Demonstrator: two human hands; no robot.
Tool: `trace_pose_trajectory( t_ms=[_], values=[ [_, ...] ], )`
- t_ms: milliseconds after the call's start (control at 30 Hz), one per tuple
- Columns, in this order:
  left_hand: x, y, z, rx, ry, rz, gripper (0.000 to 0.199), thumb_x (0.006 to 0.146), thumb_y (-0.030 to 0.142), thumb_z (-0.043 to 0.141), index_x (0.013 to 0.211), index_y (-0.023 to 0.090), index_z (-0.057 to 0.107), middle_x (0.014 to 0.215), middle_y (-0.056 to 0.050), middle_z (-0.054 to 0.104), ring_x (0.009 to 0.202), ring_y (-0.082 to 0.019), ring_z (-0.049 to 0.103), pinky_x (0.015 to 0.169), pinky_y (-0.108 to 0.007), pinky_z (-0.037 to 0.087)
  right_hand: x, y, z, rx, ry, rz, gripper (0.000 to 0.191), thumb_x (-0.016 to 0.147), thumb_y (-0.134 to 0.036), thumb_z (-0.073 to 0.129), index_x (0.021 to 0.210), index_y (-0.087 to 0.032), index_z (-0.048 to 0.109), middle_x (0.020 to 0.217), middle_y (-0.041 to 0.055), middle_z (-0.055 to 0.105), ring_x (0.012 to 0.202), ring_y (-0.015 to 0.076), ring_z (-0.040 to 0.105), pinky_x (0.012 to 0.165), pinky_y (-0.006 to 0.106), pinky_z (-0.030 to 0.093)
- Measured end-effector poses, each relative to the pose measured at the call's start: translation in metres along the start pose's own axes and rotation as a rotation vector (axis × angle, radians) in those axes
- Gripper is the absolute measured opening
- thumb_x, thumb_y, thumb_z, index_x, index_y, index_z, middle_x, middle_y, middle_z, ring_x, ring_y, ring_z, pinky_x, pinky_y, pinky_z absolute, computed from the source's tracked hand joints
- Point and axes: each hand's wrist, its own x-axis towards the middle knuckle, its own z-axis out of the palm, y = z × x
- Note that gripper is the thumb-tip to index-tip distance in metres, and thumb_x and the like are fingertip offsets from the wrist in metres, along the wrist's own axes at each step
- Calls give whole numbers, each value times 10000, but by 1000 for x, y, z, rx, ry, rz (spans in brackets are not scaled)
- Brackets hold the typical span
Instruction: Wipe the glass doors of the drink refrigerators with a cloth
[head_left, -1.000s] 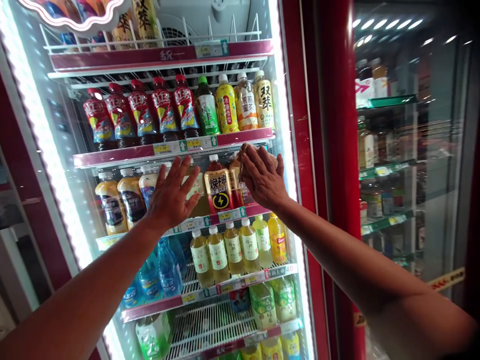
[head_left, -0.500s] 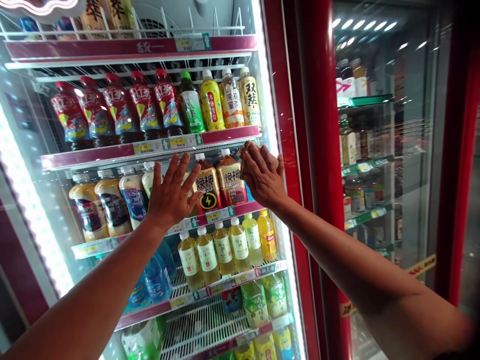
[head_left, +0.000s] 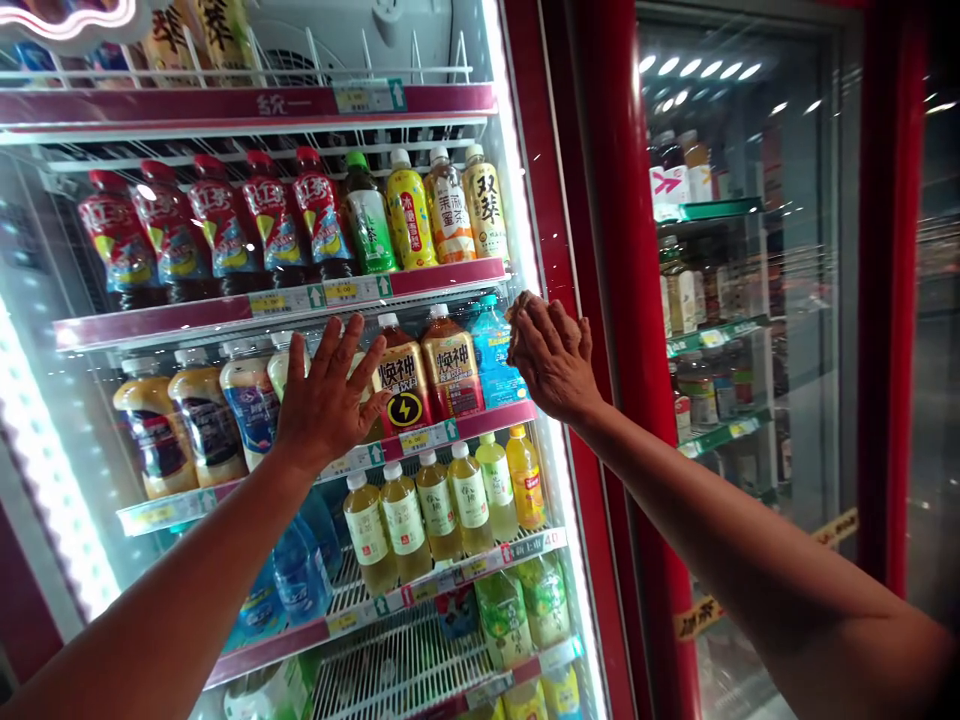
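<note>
My left hand lies flat with its fingers spread on the glass front of a drinks cooler, holding nothing. Behind it, pale-capped bottles are partly covered. To its right, seen through the glass, stand dark bottles with gold and red labels. My right hand presses a crumpled brownish cloth against the glass by the bright light strip at the cooler's right edge. Most of the cloth is hidden under the palm and fingers. A blue bottle shows just left of this hand.
Above my hands, a shelf holds several red-capped bottles. Lower down is a row of pale yellow bottles. A red frame post separates this cooler from a second glass-fronted cooler with green-edged shelves at right.
My right hand has slid the cloth rightward to the glass edge, uncovering the blue bottle. My left hand stays spread in nearly the same place; the view has shifted slightly.
</note>
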Motion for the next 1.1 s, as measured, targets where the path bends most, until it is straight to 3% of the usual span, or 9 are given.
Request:
trace_pose_trajectory(
  t_ms=[100, 267, 500, 700, 833, 933, 1100],
  values=[
    [0, 1, -1, -2, -6, -1, 830, 997, 442, 514, 1646, 391, 0, 1728, -62, 30, 1595, -329, 67, 1257, -686, 30, 3, 10, 1, -13, 1, 45, 688, 997, -428, 384, 1648, -284, 218, 1718, 32, 246, 1590, 311, 157, 1262, 622, 111],
    [1, 1, -2, -2, -8, -7, 827, 995, 449, 514, 1645, 396, 5, 1730, -50, 25, 1596, -320, 67, 1264, -671, 27, 40, 16, 6, -6, 92, 181, 703, 1006, -431, 334, 1662, -271, 142, 1734, 51, 179, 1588, 345, 141, 1227, 693, 116],
    [0, 0, 2, -4, 24, 9, 828, 987, 464, 537, 1652, 366, 53, 1726, -80, 56, 1595, -328, 92, 1267, -652, 1, 36, 24, -3, 7, -7, 43, 704, 991, -431, 351, 1657, -299, 168, 1732, 4, 196, 1593, 306, 137, 1260, 635, 110],
    [0, 0, 3, -24, 57, 9, 815, 982, 466, 550, 1650, 372, 91, 1727, -70, 76, 1594, -326, 114, 1275, -628, -19, 78, 20, -8, 16, -21, 205, 724, 986, -466, 331, 1662, -264, 167, 1741, 17, 142, 1594, 372, 88, 1235, 695, 135],
    [0, 0, 3, -6, 48, 9, 829, 984, 480, 542, 1653, 359, 67, 1726, -85, 85, 1595, -328, 111, 1275, -630, -13, 79, 7, -11, -19, -52, 39, 692, 1006, -447, 302, 1662, -289, 149, 1741, -2, 147, 1600, 337, 85, 1252, 663, 97],
    [0, 0, 4, 19, 32, 2, 836, 988, 492, 530, 1655, 344, 48, 1727, -97, 93, 1597, -325, 99, 1275, -629, -14, 73, 14, -11, -16, -31, -66, 685, 1014, -459, 309, 1660, -284, 167, 1731, 8, 197, 1595, 323, 124, 1265, 623, 107],
    [-1, 0, 4, 46, 16, 9, 854, 980, 501, 540, 1656, 321, 49, 1725, -114, 116, 1598, -325, 91, 1276, -620, -21, 87, 17, -3, 4, 40, 84, 705, 1011, -479, 305, 1665, -269, 145, 1739, 31, 156, 1588, 376, 119, 1241, 694, 112]
  ],
)
